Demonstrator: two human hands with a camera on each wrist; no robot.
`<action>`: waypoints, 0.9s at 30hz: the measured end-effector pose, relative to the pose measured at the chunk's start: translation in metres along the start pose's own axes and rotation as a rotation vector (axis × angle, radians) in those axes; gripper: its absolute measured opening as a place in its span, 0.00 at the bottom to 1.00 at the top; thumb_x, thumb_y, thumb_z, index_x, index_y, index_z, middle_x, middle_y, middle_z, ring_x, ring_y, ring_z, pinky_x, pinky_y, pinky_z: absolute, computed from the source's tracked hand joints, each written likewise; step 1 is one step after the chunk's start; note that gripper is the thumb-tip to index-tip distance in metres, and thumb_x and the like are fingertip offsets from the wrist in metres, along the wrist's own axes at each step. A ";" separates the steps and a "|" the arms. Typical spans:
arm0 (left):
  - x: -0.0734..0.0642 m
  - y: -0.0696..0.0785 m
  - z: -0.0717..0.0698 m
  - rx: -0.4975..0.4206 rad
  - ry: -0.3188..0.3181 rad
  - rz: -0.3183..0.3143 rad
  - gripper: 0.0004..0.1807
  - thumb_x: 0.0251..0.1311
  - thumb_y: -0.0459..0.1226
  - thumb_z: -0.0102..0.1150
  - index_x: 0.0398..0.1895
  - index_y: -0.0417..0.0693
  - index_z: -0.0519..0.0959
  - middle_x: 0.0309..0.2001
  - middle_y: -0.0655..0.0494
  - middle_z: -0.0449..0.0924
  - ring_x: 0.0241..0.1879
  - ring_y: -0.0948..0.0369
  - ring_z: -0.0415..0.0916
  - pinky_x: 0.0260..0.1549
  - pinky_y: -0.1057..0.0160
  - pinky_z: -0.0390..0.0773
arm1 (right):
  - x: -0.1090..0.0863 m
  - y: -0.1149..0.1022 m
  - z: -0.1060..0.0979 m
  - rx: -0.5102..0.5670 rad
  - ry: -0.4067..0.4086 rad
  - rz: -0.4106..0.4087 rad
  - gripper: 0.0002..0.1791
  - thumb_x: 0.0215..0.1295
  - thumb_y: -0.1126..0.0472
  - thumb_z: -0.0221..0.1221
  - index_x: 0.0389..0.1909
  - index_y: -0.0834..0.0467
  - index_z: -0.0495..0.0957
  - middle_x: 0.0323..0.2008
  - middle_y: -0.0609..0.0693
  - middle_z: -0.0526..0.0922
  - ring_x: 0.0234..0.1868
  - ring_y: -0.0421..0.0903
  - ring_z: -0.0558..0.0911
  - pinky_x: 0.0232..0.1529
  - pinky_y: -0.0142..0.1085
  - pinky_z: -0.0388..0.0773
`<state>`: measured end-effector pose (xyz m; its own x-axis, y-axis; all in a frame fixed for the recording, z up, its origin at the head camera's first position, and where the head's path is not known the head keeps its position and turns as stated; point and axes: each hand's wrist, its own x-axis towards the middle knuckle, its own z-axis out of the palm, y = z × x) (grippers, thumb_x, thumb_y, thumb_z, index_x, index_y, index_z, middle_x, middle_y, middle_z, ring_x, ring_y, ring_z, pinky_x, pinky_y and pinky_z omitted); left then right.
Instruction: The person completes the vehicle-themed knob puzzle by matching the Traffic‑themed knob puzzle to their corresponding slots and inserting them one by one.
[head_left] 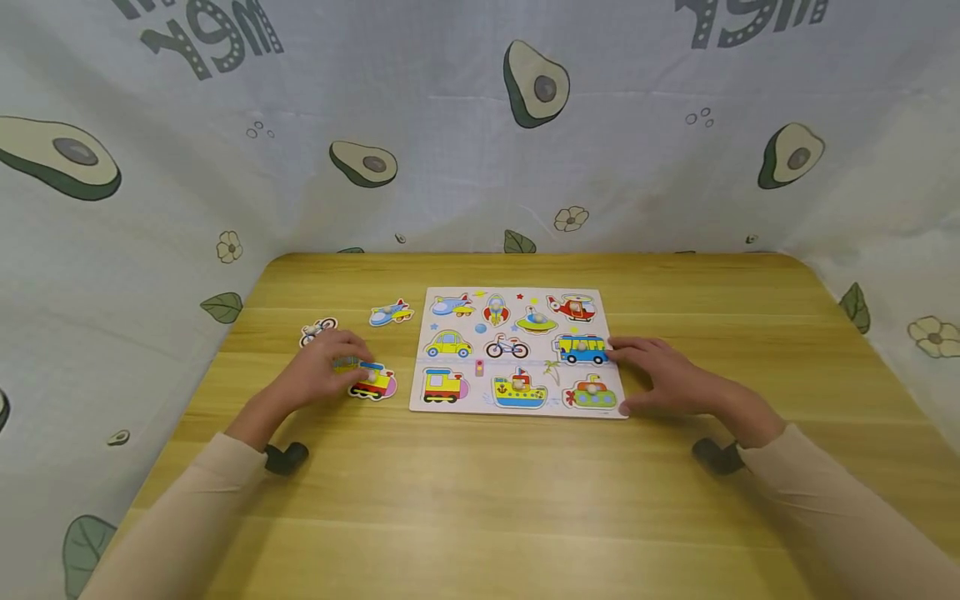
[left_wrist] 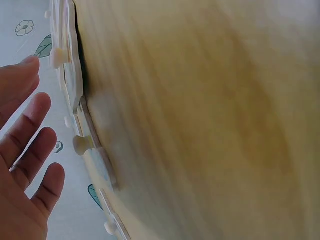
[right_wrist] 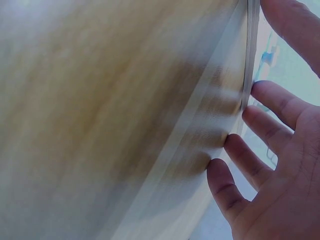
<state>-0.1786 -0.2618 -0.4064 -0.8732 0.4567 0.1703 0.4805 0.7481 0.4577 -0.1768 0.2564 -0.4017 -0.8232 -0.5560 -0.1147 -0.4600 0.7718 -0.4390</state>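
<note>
Left grip (head_left: 324, 367) spread beside the train piece (head_left: 379, 385); right grip (head_left: 667, 377) spread, touching the board (head_left: 542, 343).

One bare left hand (head_left: 324, 368), one bare right hand (head_left: 663, 379), so two in all; one pale rectangular wooden puzzle board (head_left: 480, 400); six brightly painted, knobbed wooden pieces (head_left: 570, 357) seated in it, plus four flat printed vehicle pictures (head_left: 448, 343); over to the loose painted wooden vehicle pieces (head_left: 381, 385), and it's three recognisable, one yellowish-green piece (head_left: 345, 363) mostly hidden, four altogether; two beige sleeves (head_left: 161, 525); three cream flower prints (head_left: 937, 342) in the head view!
</note>
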 end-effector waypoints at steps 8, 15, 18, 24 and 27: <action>0.000 -0.004 0.005 0.015 -0.055 0.036 0.08 0.54 0.33 0.70 0.38 0.48 0.88 0.45 0.51 0.84 0.50 0.50 0.75 0.56 0.44 0.70 | 0.001 0.001 0.000 0.006 -0.007 0.008 0.46 0.51 0.46 0.73 0.68 0.64 0.69 0.72 0.64 0.64 0.69 0.68 0.60 0.66 0.67 0.59; 0.002 -0.005 0.007 -0.005 -0.101 0.014 0.09 0.54 0.32 0.71 0.39 0.48 0.87 0.46 0.51 0.83 0.52 0.49 0.74 0.58 0.43 0.70 | 0.002 0.000 0.000 0.002 -0.008 0.001 0.47 0.51 0.45 0.73 0.68 0.65 0.69 0.71 0.64 0.64 0.69 0.68 0.61 0.66 0.66 0.60; 0.002 -0.005 0.007 -0.013 -0.104 0.013 0.08 0.54 0.33 0.71 0.37 0.47 0.87 0.45 0.51 0.83 0.52 0.49 0.75 0.58 0.43 0.71 | 0.001 0.001 0.001 -0.004 -0.004 0.002 0.47 0.51 0.46 0.73 0.68 0.65 0.69 0.71 0.64 0.64 0.69 0.68 0.61 0.66 0.66 0.60; 0.003 -0.005 0.009 -0.017 -0.092 0.035 0.06 0.53 0.33 0.71 0.36 0.46 0.88 0.43 0.52 0.84 0.49 0.50 0.76 0.54 0.45 0.73 | 0.002 0.002 0.002 -0.008 0.000 0.004 0.46 0.51 0.47 0.73 0.68 0.65 0.69 0.71 0.64 0.64 0.69 0.68 0.61 0.66 0.66 0.60; 0.003 -0.004 0.009 -0.025 -0.096 0.033 0.06 0.53 0.33 0.72 0.35 0.47 0.88 0.43 0.52 0.84 0.48 0.51 0.76 0.54 0.46 0.73 | 0.001 0.002 0.002 0.001 -0.003 0.012 0.46 0.51 0.47 0.73 0.68 0.65 0.69 0.72 0.64 0.64 0.69 0.68 0.60 0.66 0.67 0.59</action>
<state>-0.1827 -0.2590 -0.4160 -0.8444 0.5259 0.1018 0.5057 0.7200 0.4752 -0.1783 0.2566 -0.4044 -0.8275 -0.5478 -0.1229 -0.4499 0.7780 -0.4386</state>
